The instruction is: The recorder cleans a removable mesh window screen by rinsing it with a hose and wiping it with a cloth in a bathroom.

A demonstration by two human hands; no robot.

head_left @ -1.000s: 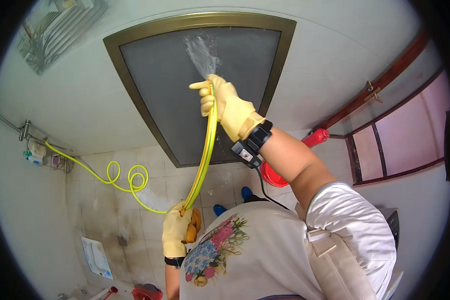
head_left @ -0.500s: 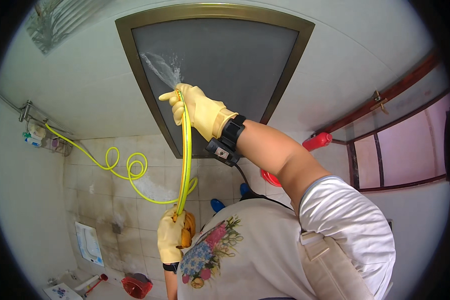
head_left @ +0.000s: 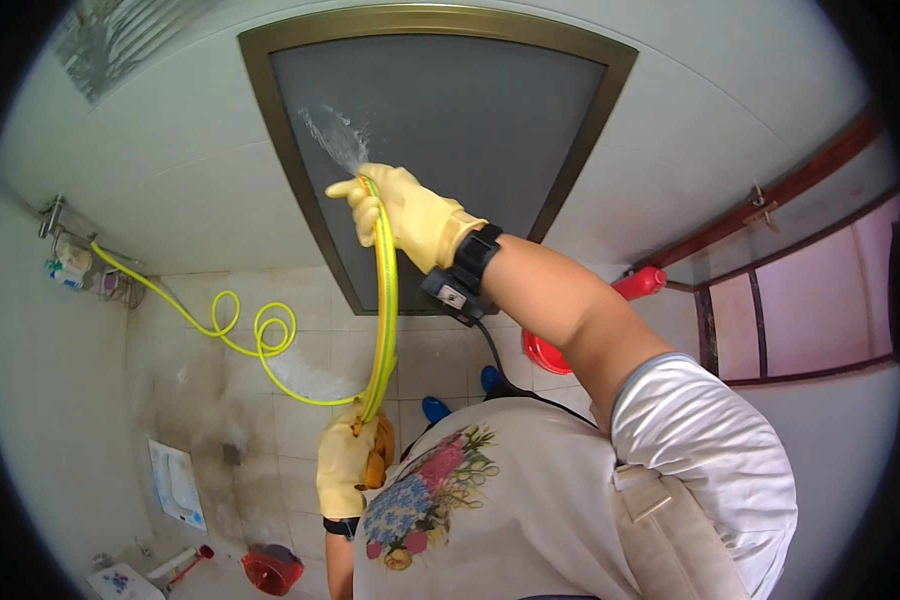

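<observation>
Water (head_left: 338,138) sprays from the end of a yellow-green hose (head_left: 383,300) onto a dark grey door panel (head_left: 470,110) in a bronze-coloured frame. Close to that end, my right hand (head_left: 402,210), in a pale yellow rubber glove, is closed around the hose with its index finger stretched out. Lower down, my left hand (head_left: 344,470), gloved alike, is closed round the hose at waist height. An orange-brown, cloth-like thing (head_left: 378,455) shows against the left palm; its kind is unclear.
The hose runs in loops over the tiled floor (head_left: 305,470) to a wall fixture at left. A squat toilet (head_left: 177,485) and a red bin (head_left: 273,570) are at lower left. Right of me are a red basin (head_left: 548,352), a red bottle (head_left: 642,282) and a wood-framed window (head_left: 820,290).
My right hand and the hose end have shifted slightly right within the view, as has the door. The water still hits the panel. Both hands keep their hold.
</observation>
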